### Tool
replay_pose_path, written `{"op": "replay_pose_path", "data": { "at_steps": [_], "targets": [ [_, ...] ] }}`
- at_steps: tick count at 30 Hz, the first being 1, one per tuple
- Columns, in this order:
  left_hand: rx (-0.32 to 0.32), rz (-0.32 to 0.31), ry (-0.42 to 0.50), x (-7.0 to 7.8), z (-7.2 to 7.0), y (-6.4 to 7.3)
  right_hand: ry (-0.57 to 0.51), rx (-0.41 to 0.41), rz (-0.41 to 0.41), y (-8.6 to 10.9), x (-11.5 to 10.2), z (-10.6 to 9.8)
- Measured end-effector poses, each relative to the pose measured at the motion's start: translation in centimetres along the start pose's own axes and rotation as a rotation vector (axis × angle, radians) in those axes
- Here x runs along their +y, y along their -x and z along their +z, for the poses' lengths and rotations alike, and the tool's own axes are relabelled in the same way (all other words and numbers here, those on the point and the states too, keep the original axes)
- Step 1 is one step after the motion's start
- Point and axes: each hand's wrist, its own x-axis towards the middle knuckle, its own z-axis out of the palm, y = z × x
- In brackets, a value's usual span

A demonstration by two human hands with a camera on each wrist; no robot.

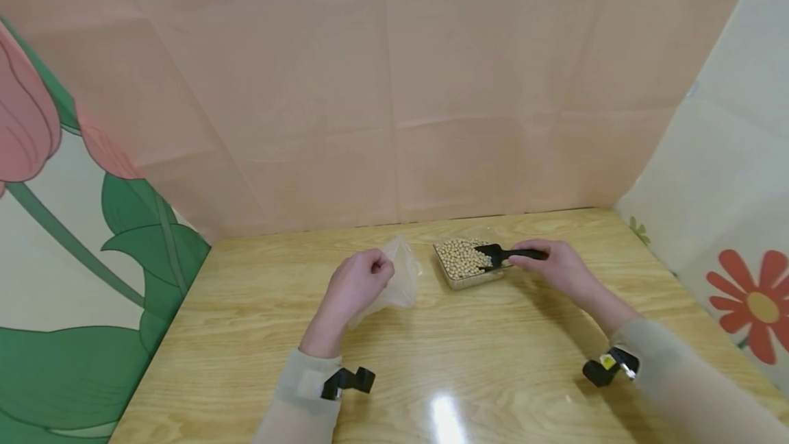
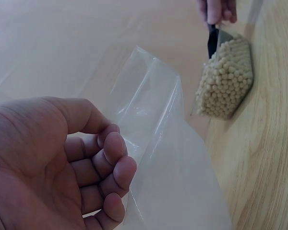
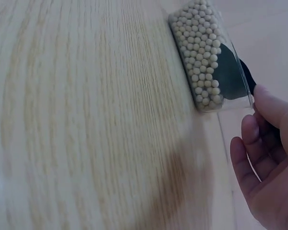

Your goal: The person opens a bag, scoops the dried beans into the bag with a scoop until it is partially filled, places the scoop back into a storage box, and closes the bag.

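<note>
My left hand [image 1: 359, 284] pinches a clear plastic bag [image 1: 404, 274] at its edge, and the bag stands up from the fingertips, creased, in the left wrist view. To its right, a clear rectangular container [image 1: 473, 282] full of round, pale yellow soybeans [image 1: 459, 257] sits on the table. My right hand [image 1: 562, 267] grips the handle of a small black scoop [image 1: 520, 253] between thumb and fingers. The scoop's blade is pushed down among the beans at the container's right side; through the clear wall its dark blade [image 3: 229, 74] shows in the right wrist view.
A wood-grain table [image 1: 246, 334] carries everything. Behind it hangs a pink cloth [image 1: 394, 101]. A panel with painted tulips and leaves [image 1: 55, 238] borders the left, and a white one with a red flower [image 1: 761, 303] borders the right.
</note>
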Motion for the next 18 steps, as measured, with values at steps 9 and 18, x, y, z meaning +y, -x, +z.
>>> {"op": "replay_pose_path", "data": {
  "at_steps": [9,18],
  "targets": [
    [-0.002,-0.007,0.001,-0.1,0.0,0.0,-0.100,-0.013,0.091,0.3,0.6,0.1],
    [-0.004,0.003,-0.008,-0.2,0.1,-0.1,-0.177,0.020,0.133,0.7,1.1,0.4]
  ]
}}
